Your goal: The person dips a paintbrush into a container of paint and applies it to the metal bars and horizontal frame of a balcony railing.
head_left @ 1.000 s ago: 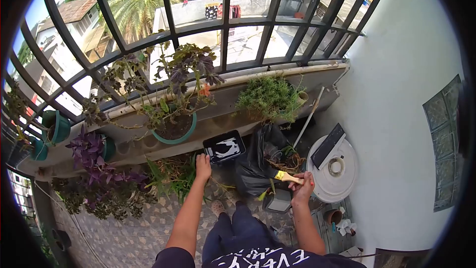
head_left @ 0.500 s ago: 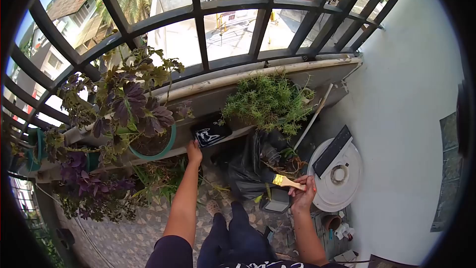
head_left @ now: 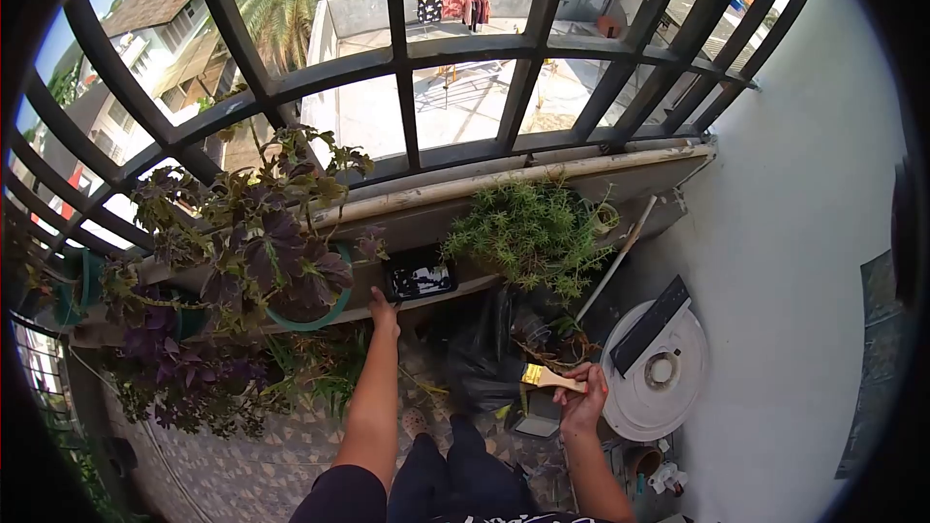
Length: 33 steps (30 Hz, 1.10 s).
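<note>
A black tray [head_left: 422, 273] with a glossy, wet-looking surface sits on the ledge between the potted plants. My left hand [head_left: 384, 312] is at its lower left corner with the fingers pointing up; whether they grip the edge is too small to tell. In my right hand [head_left: 583, 399] is a paintbrush [head_left: 560, 381], held by its pale wooden handle. Its metal band points left and its dark bristles blend into a black plastic bag [head_left: 477, 358] behind. Below the brush lies a grey rectangular container [head_left: 534, 415].
Metal bars [head_left: 465, 56] run behind the ledge. A purple-leaved plant [head_left: 276, 257] stands left, a green bushy plant [head_left: 528, 237] right of the tray. A round white lid [head_left: 678, 378] with a black strip [head_left: 651, 324] on it leans near the white wall [head_left: 785, 232].
The view has tilted up, so most things appear lower. The tray looks flatter on the ledge, with my left hand still at its corner. The brush stays in my right hand.
</note>
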Motion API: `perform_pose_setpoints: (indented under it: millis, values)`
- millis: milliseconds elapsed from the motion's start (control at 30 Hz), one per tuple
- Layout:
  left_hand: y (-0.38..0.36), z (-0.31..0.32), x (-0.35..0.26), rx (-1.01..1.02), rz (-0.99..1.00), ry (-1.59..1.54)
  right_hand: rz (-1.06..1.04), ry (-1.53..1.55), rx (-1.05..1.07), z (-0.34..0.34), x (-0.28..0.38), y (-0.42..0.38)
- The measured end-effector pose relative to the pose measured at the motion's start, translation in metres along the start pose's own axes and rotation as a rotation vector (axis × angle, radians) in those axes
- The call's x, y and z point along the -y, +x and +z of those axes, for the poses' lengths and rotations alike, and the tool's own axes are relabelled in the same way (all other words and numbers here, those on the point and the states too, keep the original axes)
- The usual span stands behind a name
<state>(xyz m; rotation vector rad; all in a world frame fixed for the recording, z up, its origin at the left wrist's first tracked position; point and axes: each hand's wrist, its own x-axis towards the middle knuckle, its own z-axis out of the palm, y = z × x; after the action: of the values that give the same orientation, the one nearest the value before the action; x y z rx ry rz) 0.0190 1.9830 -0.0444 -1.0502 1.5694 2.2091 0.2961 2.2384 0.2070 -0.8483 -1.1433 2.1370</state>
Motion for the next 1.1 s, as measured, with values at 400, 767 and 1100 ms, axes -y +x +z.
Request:
perform_pose_setpoints:
  millis: [400,767,1100]
  values:
    - [-0.202,-0.108,0.012,0.436,0.037,0.659,-0.189,0.131,0.050,0.036,0.046,0.002]
    - [-0.376,-0.088,-0.422,1.498,0.901,-0.011,-0.315,0.467,0.101,0.116,0.131,-0.017]
    - [-0.253,0.158,-0.590,0.214,1.589,0.404,-1.079,-0.507,0.550,0.272,0.188,-0.070]
